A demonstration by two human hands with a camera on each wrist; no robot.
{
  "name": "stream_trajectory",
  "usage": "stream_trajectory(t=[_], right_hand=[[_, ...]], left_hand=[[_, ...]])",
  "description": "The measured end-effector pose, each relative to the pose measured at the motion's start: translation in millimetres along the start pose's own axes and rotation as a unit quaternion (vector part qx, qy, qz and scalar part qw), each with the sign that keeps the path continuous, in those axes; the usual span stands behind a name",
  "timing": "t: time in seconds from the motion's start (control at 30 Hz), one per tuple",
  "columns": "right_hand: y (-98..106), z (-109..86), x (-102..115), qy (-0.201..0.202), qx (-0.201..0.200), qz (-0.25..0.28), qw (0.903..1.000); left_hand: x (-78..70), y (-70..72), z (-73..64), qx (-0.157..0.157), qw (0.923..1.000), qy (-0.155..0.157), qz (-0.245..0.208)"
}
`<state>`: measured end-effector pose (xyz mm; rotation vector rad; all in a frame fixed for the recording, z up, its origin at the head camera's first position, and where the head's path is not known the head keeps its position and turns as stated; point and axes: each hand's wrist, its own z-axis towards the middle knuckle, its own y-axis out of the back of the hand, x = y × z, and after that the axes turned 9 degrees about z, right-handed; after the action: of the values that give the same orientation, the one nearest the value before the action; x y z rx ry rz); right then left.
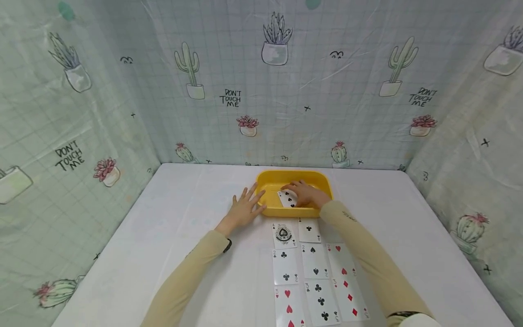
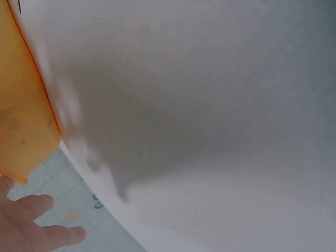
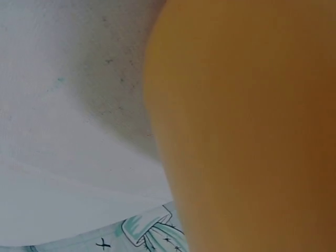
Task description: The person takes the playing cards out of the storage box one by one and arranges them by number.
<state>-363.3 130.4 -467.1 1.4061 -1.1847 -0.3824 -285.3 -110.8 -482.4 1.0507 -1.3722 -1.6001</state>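
Observation:
A yellow plastic tray (image 1: 286, 212) stands at the back of the white table. My left hand (image 1: 242, 211) rests at the tray's left edge with spread, straight fingers; in the left wrist view its fingers (image 2: 37, 206) show beside the tray's wall (image 2: 26, 94). Inside the tray, my right hand (image 1: 309, 194) grips a spade playing card (image 1: 287, 198), its fingers bent over the card's upper edge. How the thumb lies is hidden. The tray's wall (image 3: 247, 126) fills much of the right wrist view, and the right hand does not show there.
Face-up playing cards lie in rows before the tray: an ace of spades (image 1: 283, 234), an ace of clubs (image 1: 309, 230), twos such as the two of clubs (image 1: 285, 267), and threes such as the three of clubs (image 1: 321, 301). A cactus-print sheet (image 1: 282, 100) surrounds the table.

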Motion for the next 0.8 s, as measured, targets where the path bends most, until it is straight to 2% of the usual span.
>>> stream_trajectory(t=[0.27,0.5,0.67,0.8], right_hand=[[-2.6,-6.1,-1.4,0.017,-0.016,-0.026,0.9994],[-2.7,-9.6,1.0,0.032,-0.035,-0.027,0.9985],[-4.5,-10.6,1.2,0.054,-0.049,-0.044,0.9964],[-6.6,-10.7,0.5,0.058,-0.052,-0.044,0.9960]], left_hand=[[-2.5,-0.7,0.1,0.003,1.0000,0.001,0.005],[-2.9,4.5,-3.0,0.000,1.0000,0.004,0.004],[-1.8,3.5,-2.6,-0.002,1.0000,0.003,0.002],[-2.0,2.6,-0.9,-0.004,1.0000,-0.001,0.002]])
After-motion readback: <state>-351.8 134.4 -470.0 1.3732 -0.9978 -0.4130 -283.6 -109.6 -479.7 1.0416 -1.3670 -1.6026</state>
